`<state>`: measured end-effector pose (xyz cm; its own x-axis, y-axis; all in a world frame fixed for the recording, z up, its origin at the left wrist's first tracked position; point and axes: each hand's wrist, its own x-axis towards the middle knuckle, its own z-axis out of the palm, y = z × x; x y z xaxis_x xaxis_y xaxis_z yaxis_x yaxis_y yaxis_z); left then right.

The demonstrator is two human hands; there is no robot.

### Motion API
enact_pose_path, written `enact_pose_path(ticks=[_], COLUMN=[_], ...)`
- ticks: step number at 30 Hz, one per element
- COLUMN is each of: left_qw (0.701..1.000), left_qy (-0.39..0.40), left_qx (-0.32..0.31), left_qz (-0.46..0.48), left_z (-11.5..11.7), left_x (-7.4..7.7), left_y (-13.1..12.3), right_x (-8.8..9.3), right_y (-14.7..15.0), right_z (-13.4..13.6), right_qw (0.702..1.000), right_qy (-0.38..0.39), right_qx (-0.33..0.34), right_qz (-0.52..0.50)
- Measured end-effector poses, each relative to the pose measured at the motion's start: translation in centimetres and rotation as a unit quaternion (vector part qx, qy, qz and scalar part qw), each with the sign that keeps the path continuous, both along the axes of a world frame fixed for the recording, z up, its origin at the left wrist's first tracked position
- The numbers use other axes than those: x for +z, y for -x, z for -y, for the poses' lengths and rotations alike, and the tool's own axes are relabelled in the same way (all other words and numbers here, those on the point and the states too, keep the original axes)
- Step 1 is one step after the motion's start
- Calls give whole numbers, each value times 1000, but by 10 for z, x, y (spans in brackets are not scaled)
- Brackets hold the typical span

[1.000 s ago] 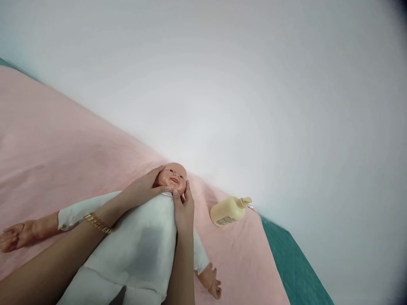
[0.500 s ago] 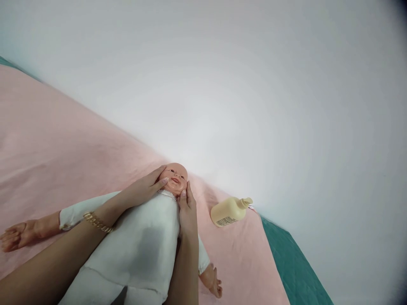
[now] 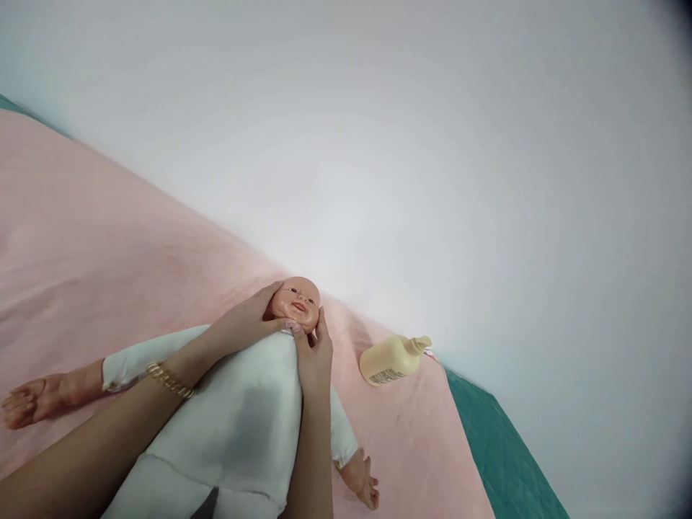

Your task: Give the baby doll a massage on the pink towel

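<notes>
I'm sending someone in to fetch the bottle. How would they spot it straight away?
Find the pink blanket spread over the teal cover, where a doll in white lies face up. Beside the doll's head, near the wall, is the bottle: cream-yellow, pump-topped, lying on its side, the only container there.

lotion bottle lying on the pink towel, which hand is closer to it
Right. The right hand rests at the doll's chin, on the lotion bottle's side; the left hand cups the far cheek, farther off.
</notes>
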<state>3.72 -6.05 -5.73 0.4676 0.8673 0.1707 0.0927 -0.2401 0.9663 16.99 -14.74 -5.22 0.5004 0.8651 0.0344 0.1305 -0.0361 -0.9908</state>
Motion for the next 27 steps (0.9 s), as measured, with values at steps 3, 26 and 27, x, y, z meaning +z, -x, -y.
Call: enact_pose_path(ticks=[3, 26, 27], left_qw=[1000, 998, 998], left_qy=[-3, -38, -38], left_qx=[-2, -18, -21], left_qz=[2, -54, -50], left_z=[1, 0, 0], left_x=[4, 7, 7], left_y=[2, 8, 8], right_x=[-1, -3, -4], right_y=[-1, -12, -12], right_z=[0, 5, 5], right_qw=[1000, 1000, 1000], right_qy=[-5, -4, -6], right_qx=[1, 19, 18], right_qz=[2, 4, 9])
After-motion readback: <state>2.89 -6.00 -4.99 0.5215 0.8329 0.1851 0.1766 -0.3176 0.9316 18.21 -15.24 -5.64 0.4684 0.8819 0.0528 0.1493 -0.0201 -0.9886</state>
